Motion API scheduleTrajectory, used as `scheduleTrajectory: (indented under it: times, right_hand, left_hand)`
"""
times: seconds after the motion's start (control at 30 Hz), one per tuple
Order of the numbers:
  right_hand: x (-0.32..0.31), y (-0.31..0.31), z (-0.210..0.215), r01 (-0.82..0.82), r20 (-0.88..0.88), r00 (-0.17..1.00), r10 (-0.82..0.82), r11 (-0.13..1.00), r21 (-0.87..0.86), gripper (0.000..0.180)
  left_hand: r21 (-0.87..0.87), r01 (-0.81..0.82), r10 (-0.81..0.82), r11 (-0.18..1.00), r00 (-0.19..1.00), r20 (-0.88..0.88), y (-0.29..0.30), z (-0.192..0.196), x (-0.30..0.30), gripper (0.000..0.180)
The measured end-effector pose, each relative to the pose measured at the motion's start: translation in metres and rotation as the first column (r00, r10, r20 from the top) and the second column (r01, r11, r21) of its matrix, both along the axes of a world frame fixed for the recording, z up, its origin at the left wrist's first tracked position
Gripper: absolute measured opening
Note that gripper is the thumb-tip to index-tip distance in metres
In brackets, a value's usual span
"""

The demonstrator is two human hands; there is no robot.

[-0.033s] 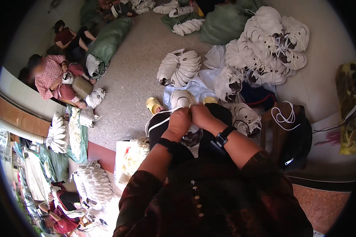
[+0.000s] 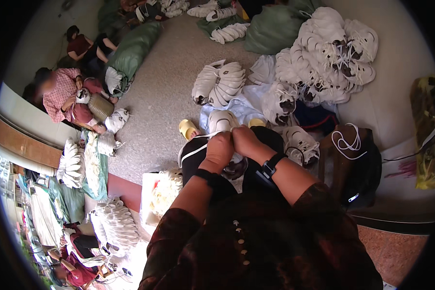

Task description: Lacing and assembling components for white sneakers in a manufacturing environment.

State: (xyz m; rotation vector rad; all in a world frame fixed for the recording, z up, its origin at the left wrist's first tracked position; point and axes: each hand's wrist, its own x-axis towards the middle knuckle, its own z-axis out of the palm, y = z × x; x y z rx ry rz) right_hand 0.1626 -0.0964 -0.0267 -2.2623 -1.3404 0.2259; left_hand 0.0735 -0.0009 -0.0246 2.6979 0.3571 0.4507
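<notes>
A white shoe upper (image 2: 222,119) with a dark lining lies between my knees, its toe pointing away from me. My left hand (image 2: 219,149) is closed over it, and a white shoelace (image 2: 194,152) trails from its fingers out to the left over my dark trouser leg. My right hand (image 2: 247,141) is closed too, knuckles against the left hand just above the upper. Its fingertips are turned away, so what they grip is hidden. The middle of the upper is covered by both hands.
Ahead, stacked white shoe uppers (image 2: 219,84) lie by a pale blue sheet (image 2: 237,104). A large heap of uppers (image 2: 331,53) fills the right. Beside my right arm, a white lace (image 2: 349,145) lies on a black bag (image 2: 367,169). Co-workers sit at left, one in a pink patterned shirt (image 2: 63,92).
My hands have come slightly closer together, closing the small gap between them. The upper stays in the same place between my knees.
</notes>
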Motion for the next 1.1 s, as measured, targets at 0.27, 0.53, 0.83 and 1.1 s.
scheduleTrajectory:
  times: [0.27,0.53,0.83,1.1]
  right_hand:
    - [0.02,-0.009,-0.024,0.033,-0.226,0.974,0.028,0.965,0.259,0.01]
    - [0.006,-0.007,-0.014,0.139,-0.293,0.956,-0.025,0.916,0.375,0.008]
    - [0.012,-0.002,-0.026,-0.004,0.023,1.0,0.0,0.988,0.156,0.01]
    - [0.015,-0.002,-0.01,0.048,-0.176,0.984,-0.021,0.988,0.15,0.01]
  left_hand:
    - [-0.008,-0.016,0.016,1.0,1.0,0.011,-0.006,-0.013,0.004,0.018]
    - [0.19,0.062,-0.048,0.98,0.996,-0.076,0.003,-0.029,0.007,0.014]
    - [0.229,0.177,-0.133,0.957,0.972,-0.193,-0.01,0.004,-0.003,0.011]
    - [0.119,0.046,-0.033,0.992,0.994,-0.109,-0.002,-0.014,0.001,0.018]
